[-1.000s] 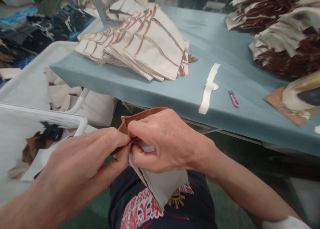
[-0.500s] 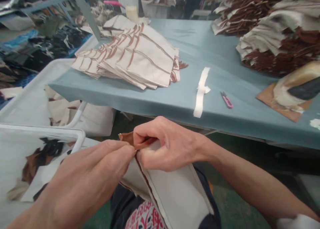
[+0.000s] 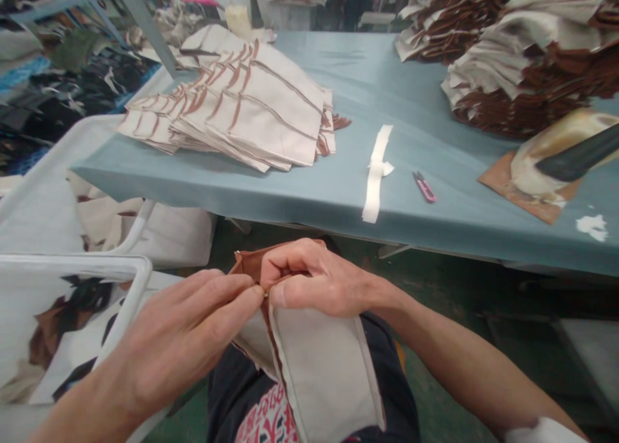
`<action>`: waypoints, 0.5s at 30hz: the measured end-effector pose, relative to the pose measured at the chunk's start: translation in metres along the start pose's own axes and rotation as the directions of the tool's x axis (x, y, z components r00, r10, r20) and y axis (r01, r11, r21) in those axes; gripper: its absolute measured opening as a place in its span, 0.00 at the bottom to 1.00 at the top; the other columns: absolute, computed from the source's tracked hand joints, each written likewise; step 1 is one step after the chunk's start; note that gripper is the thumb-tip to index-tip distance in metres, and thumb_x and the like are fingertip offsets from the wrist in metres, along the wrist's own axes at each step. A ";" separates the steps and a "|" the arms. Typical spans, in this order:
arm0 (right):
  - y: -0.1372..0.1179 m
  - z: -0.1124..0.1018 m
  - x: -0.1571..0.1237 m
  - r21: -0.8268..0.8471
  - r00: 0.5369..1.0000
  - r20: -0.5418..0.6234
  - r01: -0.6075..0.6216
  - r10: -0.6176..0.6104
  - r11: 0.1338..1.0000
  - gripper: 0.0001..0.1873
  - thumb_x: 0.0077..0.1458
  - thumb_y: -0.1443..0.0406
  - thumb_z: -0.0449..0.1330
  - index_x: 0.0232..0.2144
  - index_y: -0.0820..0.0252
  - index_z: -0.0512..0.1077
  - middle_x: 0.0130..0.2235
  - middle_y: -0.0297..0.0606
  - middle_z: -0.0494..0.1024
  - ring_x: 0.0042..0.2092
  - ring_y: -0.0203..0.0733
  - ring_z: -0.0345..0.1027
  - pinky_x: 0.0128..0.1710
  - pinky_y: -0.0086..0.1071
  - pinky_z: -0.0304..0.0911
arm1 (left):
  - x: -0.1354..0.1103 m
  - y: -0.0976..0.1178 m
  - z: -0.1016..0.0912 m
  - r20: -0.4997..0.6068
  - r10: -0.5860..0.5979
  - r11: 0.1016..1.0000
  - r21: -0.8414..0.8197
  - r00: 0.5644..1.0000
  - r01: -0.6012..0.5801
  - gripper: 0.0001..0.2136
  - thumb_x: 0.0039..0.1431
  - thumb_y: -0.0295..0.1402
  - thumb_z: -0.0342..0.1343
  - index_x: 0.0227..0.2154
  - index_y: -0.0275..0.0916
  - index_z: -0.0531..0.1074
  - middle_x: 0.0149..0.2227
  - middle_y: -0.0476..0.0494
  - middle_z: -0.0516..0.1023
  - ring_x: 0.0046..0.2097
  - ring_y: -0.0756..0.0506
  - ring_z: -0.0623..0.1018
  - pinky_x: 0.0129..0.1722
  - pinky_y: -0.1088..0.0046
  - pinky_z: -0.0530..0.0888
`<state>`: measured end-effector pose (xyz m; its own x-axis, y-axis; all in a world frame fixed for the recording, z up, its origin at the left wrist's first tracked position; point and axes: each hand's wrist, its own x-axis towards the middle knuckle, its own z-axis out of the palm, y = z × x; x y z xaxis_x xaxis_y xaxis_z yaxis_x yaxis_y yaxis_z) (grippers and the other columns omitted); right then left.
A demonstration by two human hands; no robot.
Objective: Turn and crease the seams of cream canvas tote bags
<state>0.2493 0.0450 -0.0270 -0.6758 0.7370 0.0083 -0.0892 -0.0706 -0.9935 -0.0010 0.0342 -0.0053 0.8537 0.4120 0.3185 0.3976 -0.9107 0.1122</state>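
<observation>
At about 8 o'clock from my hands sits a white bin [image 3: 140, 269] with dark and brown scraps in it. My left hand [image 3: 178, 340] comes in from 7 o'clock, its fingers [image 3: 242, 298] closed in a tight pinch on the top edge of the cloth piece [image 3: 324, 372]. That piece is cream with a brown seam. It sits over my lap, below the near edge of the bench [image 3: 387, 75], and is not touching it. Its long axis runs from 12 down toward 5 o'clock, with the brown end [image 3: 246, 262] pointing up and away from me and the cream body hanging toward my knees. My right hand [image 3: 319, 282] reaches in from 4 o'clock, thumb and fingers shut on the same edge, touching my left fingertips.

Both grips hold only a narrow bit of cloth, so I judge it could slip out if I pull my hands apart unevenly. The seam could also twist or pucker. The hanging weight drags toward 6 o'clock, which adds to that.

On the bench at 11 o'clock lies a fanned stack of pieces [image 3: 251, 108]. At 1 o'clock there is a white strip [image 3: 376, 172] with pink snips [image 3: 424, 187] just beside it.
</observation>
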 end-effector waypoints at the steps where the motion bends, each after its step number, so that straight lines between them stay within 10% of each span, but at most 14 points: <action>1: 0.001 0.001 0.000 -0.002 1.000 -0.022 -0.008 0.008 1.000 0.06 0.52 0.64 0.60 0.25 0.57 0.68 0.26 0.24 0.63 0.29 0.33 0.54 0.29 0.29 0.53 | 0.001 0.002 0.001 -0.028 -0.013 1.000 0.000 1.000 0.013 0.20 0.71 0.16 0.46 0.51 0.46 0.77 0.38 0.48 0.87 0.35 0.43 0.83 0.37 0.69 0.79; 9: 0.004 0.017 -0.004 -0.215 0.968 -0.073 0.219 -0.240 0.952 0.06 0.48 0.69 0.58 0.24 0.56 0.64 0.25 0.23 0.63 0.27 0.31 0.54 0.28 0.28 0.52 | -0.001 0.023 0.003 -0.128 -0.342 0.932 -0.170 0.931 0.319 0.10 0.69 0.26 0.55 0.49 0.47 0.73 0.37 0.53 0.88 0.34 0.48 0.88 0.38 0.78 0.82; 15: 0.003 0.019 -0.007 -0.445 0.943 -0.043 0.278 -0.331 0.851 0.04 0.50 0.69 0.58 0.27 0.56 0.65 0.27 0.26 0.69 0.28 0.31 0.60 0.29 0.27 0.53 | 0.002 0.018 -0.011 0.054 -0.367 0.868 -0.339 0.929 0.363 0.05 0.72 0.31 0.55 0.44 0.47 0.76 0.33 0.57 0.84 0.28 0.52 0.81 0.32 0.82 0.76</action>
<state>0.2396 0.0266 -0.0275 -0.5759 0.7472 0.3318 0.0616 0.4444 -0.8937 0.0044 0.0187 0.0073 0.6650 0.7185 0.2036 0.5410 -0.6514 0.5319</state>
